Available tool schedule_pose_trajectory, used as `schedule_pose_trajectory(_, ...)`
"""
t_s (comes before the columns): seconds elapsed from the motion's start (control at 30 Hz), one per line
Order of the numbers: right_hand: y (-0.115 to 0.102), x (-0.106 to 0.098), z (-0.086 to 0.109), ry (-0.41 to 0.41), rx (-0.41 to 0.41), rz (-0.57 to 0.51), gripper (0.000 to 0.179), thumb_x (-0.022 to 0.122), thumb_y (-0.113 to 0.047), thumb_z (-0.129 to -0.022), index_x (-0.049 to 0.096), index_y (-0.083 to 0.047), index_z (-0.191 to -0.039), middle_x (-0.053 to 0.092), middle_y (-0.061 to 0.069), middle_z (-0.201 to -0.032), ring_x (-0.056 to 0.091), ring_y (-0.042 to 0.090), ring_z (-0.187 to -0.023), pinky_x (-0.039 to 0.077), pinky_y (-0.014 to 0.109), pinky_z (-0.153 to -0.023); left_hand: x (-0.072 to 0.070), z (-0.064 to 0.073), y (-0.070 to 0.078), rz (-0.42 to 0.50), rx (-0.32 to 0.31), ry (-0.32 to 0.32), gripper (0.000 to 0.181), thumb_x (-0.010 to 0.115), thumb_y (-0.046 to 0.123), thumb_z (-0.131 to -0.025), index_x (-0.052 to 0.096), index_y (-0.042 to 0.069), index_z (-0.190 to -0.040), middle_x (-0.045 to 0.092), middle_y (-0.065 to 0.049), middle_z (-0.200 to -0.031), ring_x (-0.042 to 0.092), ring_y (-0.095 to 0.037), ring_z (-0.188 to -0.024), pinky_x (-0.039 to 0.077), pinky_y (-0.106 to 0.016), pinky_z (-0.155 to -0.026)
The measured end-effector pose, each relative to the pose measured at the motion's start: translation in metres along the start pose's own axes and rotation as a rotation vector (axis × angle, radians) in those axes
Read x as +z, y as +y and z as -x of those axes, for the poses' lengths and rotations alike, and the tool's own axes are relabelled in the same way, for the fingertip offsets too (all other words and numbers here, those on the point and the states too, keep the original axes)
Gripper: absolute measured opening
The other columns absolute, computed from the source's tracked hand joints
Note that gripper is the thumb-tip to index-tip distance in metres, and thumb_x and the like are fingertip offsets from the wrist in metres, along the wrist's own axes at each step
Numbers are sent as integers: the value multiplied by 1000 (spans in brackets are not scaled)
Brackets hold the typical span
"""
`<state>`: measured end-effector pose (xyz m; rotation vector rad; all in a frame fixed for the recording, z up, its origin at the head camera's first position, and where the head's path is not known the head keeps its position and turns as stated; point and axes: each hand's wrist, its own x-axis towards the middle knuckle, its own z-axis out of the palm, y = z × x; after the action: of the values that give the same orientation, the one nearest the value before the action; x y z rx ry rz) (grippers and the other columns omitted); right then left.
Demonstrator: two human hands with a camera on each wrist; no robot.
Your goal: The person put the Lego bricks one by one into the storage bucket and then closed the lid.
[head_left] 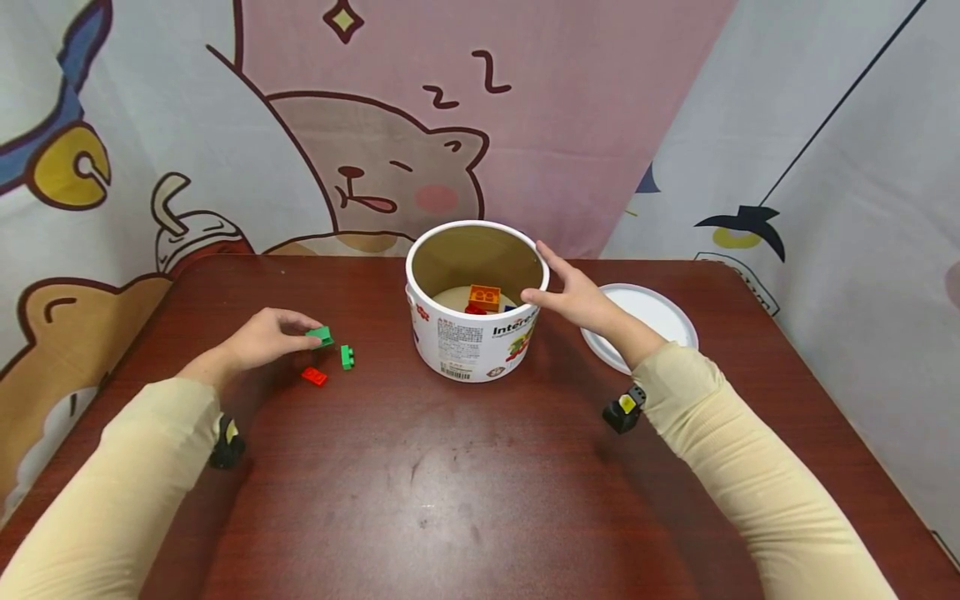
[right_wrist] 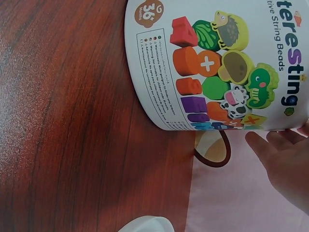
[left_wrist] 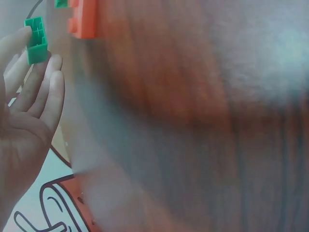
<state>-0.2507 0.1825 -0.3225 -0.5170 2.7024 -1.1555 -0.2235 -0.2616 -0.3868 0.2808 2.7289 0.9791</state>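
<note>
Thumb and fingers of my left hand [head_left: 266, 337] pinch a green building block [head_left: 321, 335] over the left side of the table. The left wrist view shows the hollow underside of that green block [left_wrist: 36, 41]. Close by lie a second green block [head_left: 347, 357] and a red block [head_left: 315, 377]. A white round bucket [head_left: 465, 346] stands upright at the table's back middle, holding an orange block [head_left: 483, 297], some red and a bit of blue. My right hand [head_left: 577, 296] holds the bucket's right rim; its fingers are partly hidden in the right wrist view.
A white round lid [head_left: 648, 315] lies flat on the table right of the bucket, partly behind the right forearm. The brown wooden table [head_left: 420, 492] ends at a cartoon-printed curtain [head_left: 570, 125] behind the bucket.
</note>
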Motion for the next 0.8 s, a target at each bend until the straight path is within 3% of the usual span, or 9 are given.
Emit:
schedule_pose_trajectory(0.33,-1,0,1,-4,0,-10,92,66,-42,-84,11,-13,-151,12,8,-158,13,27,-145,15,49,-115,-18,1,16,29,20,74,43,64,34,-87,64,3,-117,65,-16,-114,52,-21,-108,42,-28,-83)
schedule_pose_trajectory(0.6,0,1,0,1,-3,-7,95,66,-49,-82,10,-14,-151,12,8,-158,14,27,-145,14,49,-116,-28,1,27,59,20,110,46,66,37,-85,64,5,-118,65,-12,-114,52,4,-90,42,-20,-80)
schedule_pose_trajectory(0.8,0,0,1,0,-2,-10,91,65,-45,-85,10,-14,-151,12,8,-158,13,27,-145,14,48,-116,-32,1,36,68,11,148,45,67,35,-85,64,6,-119,66,-10,-112,52,7,-86,43,-18,-77)
